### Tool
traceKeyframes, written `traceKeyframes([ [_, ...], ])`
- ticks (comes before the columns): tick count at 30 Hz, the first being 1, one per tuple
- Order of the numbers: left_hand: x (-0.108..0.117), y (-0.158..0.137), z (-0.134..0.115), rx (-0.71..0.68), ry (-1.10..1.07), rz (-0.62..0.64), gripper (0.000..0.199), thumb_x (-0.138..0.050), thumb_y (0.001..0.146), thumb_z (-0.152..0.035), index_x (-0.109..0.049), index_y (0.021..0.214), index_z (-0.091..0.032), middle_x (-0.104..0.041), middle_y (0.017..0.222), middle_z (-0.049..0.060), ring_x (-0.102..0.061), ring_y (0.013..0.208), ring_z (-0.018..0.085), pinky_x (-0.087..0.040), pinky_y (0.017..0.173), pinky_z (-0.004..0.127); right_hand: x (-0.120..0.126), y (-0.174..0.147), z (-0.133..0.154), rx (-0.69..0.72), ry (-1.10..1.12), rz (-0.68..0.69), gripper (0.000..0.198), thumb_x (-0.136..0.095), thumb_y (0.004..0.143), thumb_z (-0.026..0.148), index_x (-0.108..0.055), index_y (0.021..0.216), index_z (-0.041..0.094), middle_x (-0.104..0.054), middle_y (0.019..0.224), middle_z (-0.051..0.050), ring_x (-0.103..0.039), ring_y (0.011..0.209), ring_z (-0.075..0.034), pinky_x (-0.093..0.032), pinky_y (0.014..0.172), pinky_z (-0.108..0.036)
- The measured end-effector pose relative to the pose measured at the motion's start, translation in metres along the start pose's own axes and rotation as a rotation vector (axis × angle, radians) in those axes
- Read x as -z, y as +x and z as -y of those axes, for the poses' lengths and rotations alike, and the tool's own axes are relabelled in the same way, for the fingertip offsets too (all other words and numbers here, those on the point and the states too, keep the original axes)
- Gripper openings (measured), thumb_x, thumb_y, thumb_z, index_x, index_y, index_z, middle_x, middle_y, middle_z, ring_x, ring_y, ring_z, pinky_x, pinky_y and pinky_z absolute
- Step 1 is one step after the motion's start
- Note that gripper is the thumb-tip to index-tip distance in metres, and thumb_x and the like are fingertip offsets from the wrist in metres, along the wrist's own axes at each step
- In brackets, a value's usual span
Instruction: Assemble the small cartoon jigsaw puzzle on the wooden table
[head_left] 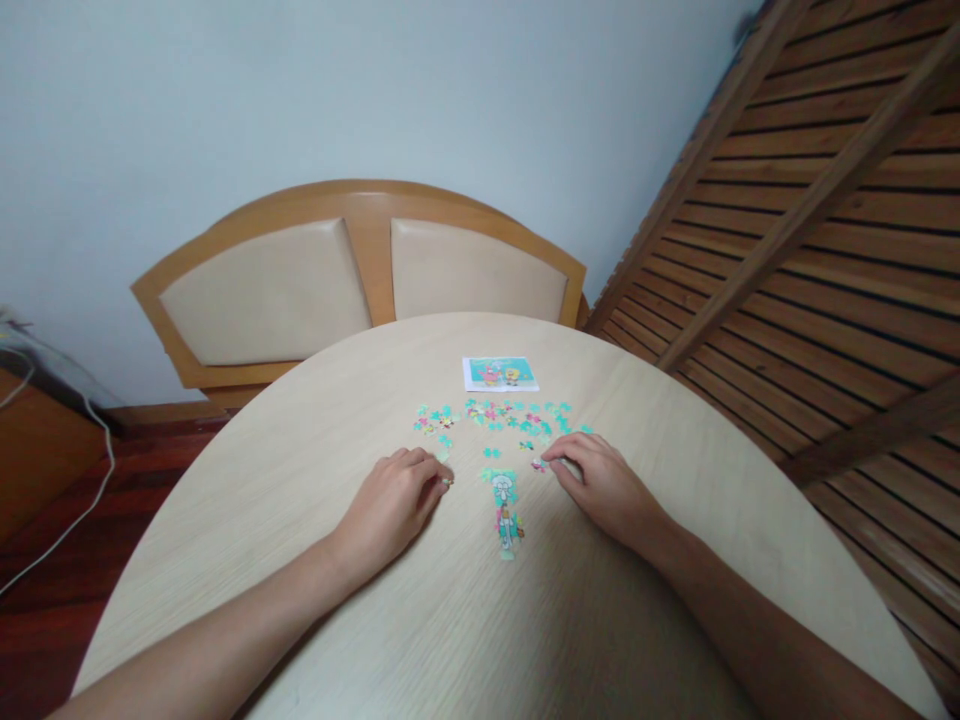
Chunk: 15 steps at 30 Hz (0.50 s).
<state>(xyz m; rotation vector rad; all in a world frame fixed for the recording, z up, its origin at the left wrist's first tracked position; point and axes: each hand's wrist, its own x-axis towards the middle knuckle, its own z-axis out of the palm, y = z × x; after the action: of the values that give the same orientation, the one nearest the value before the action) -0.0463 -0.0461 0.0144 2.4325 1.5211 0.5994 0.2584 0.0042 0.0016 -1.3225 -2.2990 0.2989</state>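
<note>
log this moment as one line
left hand: at small piece | right hand: beside multicoloured piece | joined puzzle section: between hands | picture card: beyond loose pieces

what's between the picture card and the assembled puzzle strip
Loose puzzle pieces lie between the picture card and the assembled strip, in the head view.

Home: round table [262,460], cushioned bench [262,290]
</note>
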Motion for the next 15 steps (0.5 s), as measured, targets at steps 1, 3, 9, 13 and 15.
traceKeyframes([
  [1,0.000,0.000,-0.002,-0.024,-0.018,-0.002,0.019,-0.050,0.097,-0.023,-0.069,0.098,-0.022,-0.071,0.095,0.006,-0.063,0.090,0.024,-0.049,0.080,0.038,0.000,0.000,0.001,0.000,0.003,-0.005,0.018,-0.053,0.095,0.023,-0.071,0.097,0.022,-0.072,0.107,-0.008,-0.062,0.105,-0.025,-0.046,0.095,-0.045],
  [3,-0.001,0.000,-0.008,-0.047,-0.085,-0.013,0.020,-0.050,0.099,-0.025,-0.070,0.095,-0.023,-0.072,0.094,0.005,-0.064,0.090,0.022,-0.049,0.081,0.037,0.001,0.000,0.003,0.000,0.014,-0.024,0.017,-0.055,0.094,0.023,-0.071,0.096,0.023,-0.073,0.106,-0.007,-0.063,0.104,-0.025,-0.046,0.096,-0.045],
  [9,-0.010,-0.002,-0.034,0.001,-0.400,-0.046,0.016,-0.057,0.098,-0.029,-0.072,0.097,-0.024,-0.075,0.090,0.001,-0.067,0.086,0.019,-0.053,0.080,0.033,0.000,-0.006,0.037,-0.006,0.143,-0.025,0.014,-0.058,0.092,0.023,-0.071,0.095,0.023,-0.076,0.101,-0.005,-0.068,0.099,-0.023,-0.048,0.092,-0.040],
  [13,-0.018,-0.003,-0.041,0.025,-0.530,-0.045,0.015,-0.060,0.095,-0.029,-0.074,0.096,-0.024,-0.075,0.088,0.001,-0.068,0.082,0.018,-0.053,0.076,0.031,-0.003,-0.015,0.064,0.009,0.243,0.048,0.013,-0.061,0.091,0.023,-0.073,0.096,0.024,-0.078,0.093,-0.001,-0.071,0.090,-0.020,-0.049,0.088,-0.035],
  [15,-0.019,-0.003,-0.041,0.025,-0.512,-0.053,0.015,-0.060,0.095,-0.027,-0.074,0.098,-0.024,-0.075,0.089,0.002,-0.068,0.083,0.019,-0.053,0.076,0.031,0.000,-0.017,0.064,0.027,0.202,0.065,0.012,-0.062,0.089,0.024,-0.073,0.094,0.025,-0.078,0.091,0.000,-0.071,0.088,-0.020,-0.049,0.087,-0.035],
])
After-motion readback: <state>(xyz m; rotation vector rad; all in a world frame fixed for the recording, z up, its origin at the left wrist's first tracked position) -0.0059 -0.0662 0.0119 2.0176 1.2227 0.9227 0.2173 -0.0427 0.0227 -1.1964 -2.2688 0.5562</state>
